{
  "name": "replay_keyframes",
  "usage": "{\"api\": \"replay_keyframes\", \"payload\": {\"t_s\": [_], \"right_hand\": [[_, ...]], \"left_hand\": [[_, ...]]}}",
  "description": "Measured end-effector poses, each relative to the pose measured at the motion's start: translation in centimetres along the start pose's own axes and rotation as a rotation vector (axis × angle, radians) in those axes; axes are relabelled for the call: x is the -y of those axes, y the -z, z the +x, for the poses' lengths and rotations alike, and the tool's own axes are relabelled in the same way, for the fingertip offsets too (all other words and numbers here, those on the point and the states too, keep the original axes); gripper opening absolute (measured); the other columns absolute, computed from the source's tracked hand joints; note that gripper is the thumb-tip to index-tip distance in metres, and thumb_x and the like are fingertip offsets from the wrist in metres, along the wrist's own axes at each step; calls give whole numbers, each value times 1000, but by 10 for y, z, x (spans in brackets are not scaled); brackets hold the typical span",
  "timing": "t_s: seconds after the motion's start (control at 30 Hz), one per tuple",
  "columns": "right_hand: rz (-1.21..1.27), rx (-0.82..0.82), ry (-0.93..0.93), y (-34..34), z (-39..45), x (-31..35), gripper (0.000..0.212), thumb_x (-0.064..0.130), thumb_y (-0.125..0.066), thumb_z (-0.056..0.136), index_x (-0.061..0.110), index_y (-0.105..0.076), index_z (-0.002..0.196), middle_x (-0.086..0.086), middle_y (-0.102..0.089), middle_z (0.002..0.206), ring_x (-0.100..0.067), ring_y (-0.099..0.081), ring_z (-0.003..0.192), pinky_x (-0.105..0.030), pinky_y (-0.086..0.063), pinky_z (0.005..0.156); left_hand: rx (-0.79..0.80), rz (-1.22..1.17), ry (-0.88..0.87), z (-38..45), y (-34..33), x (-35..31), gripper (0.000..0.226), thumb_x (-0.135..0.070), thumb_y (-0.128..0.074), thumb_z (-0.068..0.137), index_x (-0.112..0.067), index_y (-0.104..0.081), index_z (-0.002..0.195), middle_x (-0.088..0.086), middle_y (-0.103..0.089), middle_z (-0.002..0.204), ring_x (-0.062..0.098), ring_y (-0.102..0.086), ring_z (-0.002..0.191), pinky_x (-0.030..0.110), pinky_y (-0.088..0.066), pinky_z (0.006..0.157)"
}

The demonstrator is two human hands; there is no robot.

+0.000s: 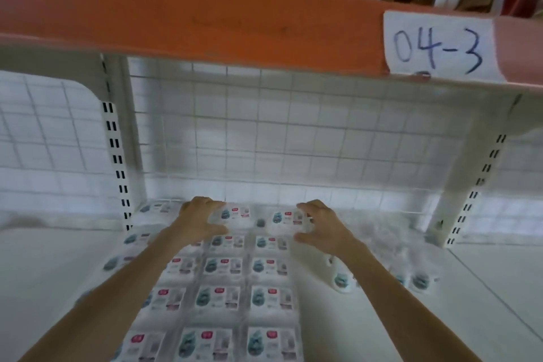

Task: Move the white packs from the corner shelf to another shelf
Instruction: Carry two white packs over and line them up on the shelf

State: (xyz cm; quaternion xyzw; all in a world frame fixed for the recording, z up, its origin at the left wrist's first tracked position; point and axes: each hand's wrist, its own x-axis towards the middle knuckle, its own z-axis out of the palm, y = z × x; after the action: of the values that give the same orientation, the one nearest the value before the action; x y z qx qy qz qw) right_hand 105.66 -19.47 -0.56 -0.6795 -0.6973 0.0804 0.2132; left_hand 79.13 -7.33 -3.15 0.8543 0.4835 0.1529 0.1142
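Several white packs (pixel 219 298) with teal and red labels lie flat in rows on the white shelf (pixel 484 303). Both my arms reach to the back row. My left hand (pixel 199 222) curls its fingers and thumb around the left edge of a back-row white pack (pixel 236 213). My right hand (pixel 320 226) curls the same way around the right edge of the neighbouring back-row pack (pixel 286 217). The two packs sit side by side between my hands. The picture is blurred, so how firm each hold is does not show.
An orange shelf beam (pixel 205 23) with a paper label "04-3" (pixel 437 47) runs overhead, with red and gold items on it. White slotted uprights (pixel 117 156) (pixel 470 185) flank the bay, and a wire grid (pixel 279 132) backs it. More white packs (pixel 342 279) stand at the right.
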Motion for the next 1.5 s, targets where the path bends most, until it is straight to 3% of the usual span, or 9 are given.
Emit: {"api": "replay_keyframes", "payload": {"t_s": [0.13,0.23,0.5,0.6,0.73,1.0,1.17,1.3,1.5], "right_hand": [[82,88,-41,-19,28,3,73,27,-70,79,14,-34,141,-6,-41,139,-19,-39,127,-27,-31,104],[224,80,-85,-34,35,6,59,19,-69,81,14,-41,132,-7,-49,131,-16,-49,106,-21,-42,81],[396,-118,-173,-53,38,8,44,23,-73,78,8,-53,114,-10,-43,125,-17,-46,103,-8,-34,68],[444,-161,-204,-58,37,11,45,23,-74,76,9,-53,113,-9,-46,122,-17,-46,102,-19,-36,78],[538,-214,-293,-63,36,17,44,21,-75,75,11,-51,111,-9,-50,119,-17,-50,96,-15,-42,65],[606,-268,-446,-71,36,34,48,20,-71,79,12,-48,120,-7,-52,122,-21,-54,100,-36,-54,82],[612,-248,-456,-61,25,47,48,25,-68,82,14,-47,123,-3,-49,123,-20,-53,103,-34,-52,87],[584,-307,-329,-40,-4,57,39,21,-63,87,13,-52,123,-2,-48,126,-15,-46,115,-14,-40,87],[391,-361,-166,-2,-55,65,26,17,-62,86,15,-59,112,3,-53,112,-16,-48,112,-25,-36,95]], "left_hand": [[-83,66,-23,1,0,5,59,-44,-66,79,-24,-48,130,-1,-38,140,18,-27,133,33,-22,110],[-110,55,-20,-1,-4,6,51,-42,-65,81,-23,-50,126,-3,-37,141,15,-26,133,30,-19,109],[-152,43,-32,-7,-9,3,81,-77,-27,65,-23,-56,118,-10,-53,123,11,-46,118,31,-29,101],[-168,71,-40,-5,-10,4,56,-64,-45,81,-22,-56,117,-8,-55,123,12,-48,117,31,-30,100],[-171,54,-27,-4,-11,4,49,-56,-51,84,-21,-56,118,-7,-55,124,13,-48,117,32,-32,102],[-238,71,-20,-6,-15,5,43,-52,-50,87,-23,-56,119,-6,-55,124,15,-47,118,32,-28,100],[-233,10,0,-4,-16,4,45,-50,-54,86,-20,-53,120,-4,-53,126,16,-46,120,33,-28,101],[-258,-148,-11,-9,-14,2,51,-43,-58,86,-13,-48,127,3,-49,133,21,-45,123,38,-32,103],[-268,-140,-153,-58,10,-22,41,-29,-58,88,-15,-50,126,4,-55,122,22,-54,111,36,-43,93]]}}
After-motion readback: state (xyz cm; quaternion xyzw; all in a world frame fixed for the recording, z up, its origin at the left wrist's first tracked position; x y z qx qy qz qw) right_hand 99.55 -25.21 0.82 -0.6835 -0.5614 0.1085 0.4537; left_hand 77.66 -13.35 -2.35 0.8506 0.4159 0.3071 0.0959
